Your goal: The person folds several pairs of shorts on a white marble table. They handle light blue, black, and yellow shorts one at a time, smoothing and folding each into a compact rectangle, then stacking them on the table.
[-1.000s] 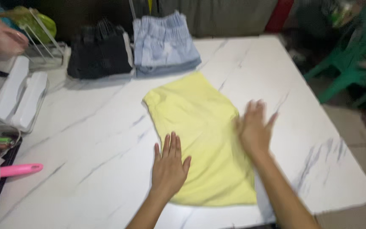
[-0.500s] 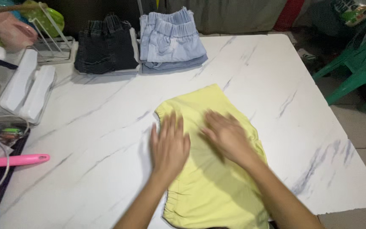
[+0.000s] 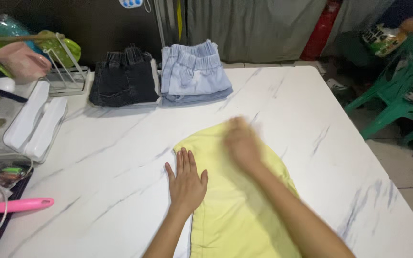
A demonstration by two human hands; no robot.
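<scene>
In the head view, the yellow garment lay flat on the white marble table, on the side of the table nearest you, well apart from the two folded stacks at the far edge. Your left hand was spread wide, palm down, pinning the garment's left edge where cloth met table. Your right hand rested flat on the garment's far end, fingers apparently extended (motion blur hid the detail), gripping nothing.

To smooth well, you needed to keep the left palm anchoring that edge while the right swept away from it, pushing creases out toward the far hem rather than bunching them; light, even pressure looked sufficient for cloth this thin.

Against the frame half a second earlier, your right hand had travelled from the garment's middle to its far end, and your left had slid back toward you along the left edge. The dark folded jeans and the light blue folded stack beyond the garment had stayed where they were.
</scene>
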